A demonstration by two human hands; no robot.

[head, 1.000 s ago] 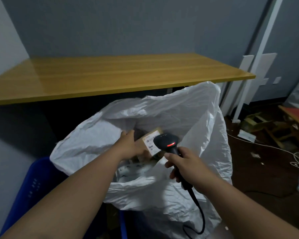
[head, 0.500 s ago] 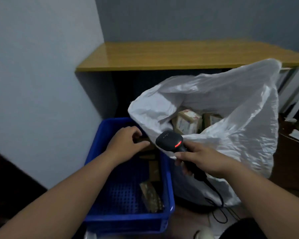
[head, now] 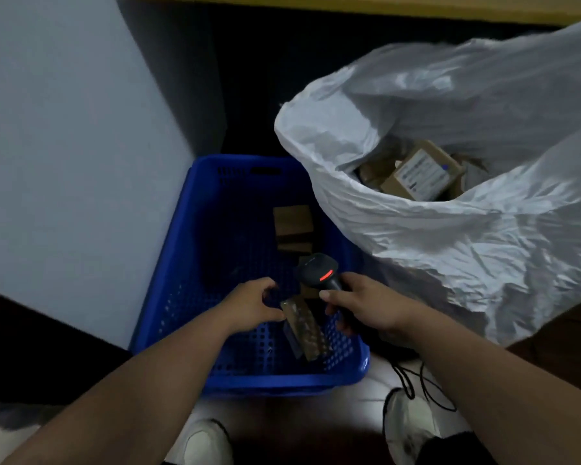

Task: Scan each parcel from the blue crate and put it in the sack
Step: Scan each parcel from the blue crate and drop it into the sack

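Head view: left fingers (head: 272, 313) pinch flat shiny parcel (head: 304, 327); right fingers (head: 329, 297) grip scanner (head: 317, 271).

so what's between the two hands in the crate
In the head view, the flat brown padded parcel lies between left hand and right hand, on the blue plastic crate floor.

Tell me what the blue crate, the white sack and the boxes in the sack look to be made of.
Blue crate: rigid moulded plastic, fairly matte; perforated floor and walls and a cut-out handle slot point to that.
White sack: thin plastic film, likely, glossy; it crumples in sharp creases and shows bright highlights.
Boxes in the sack: brown cardboard, matte, one with a pale printed label.
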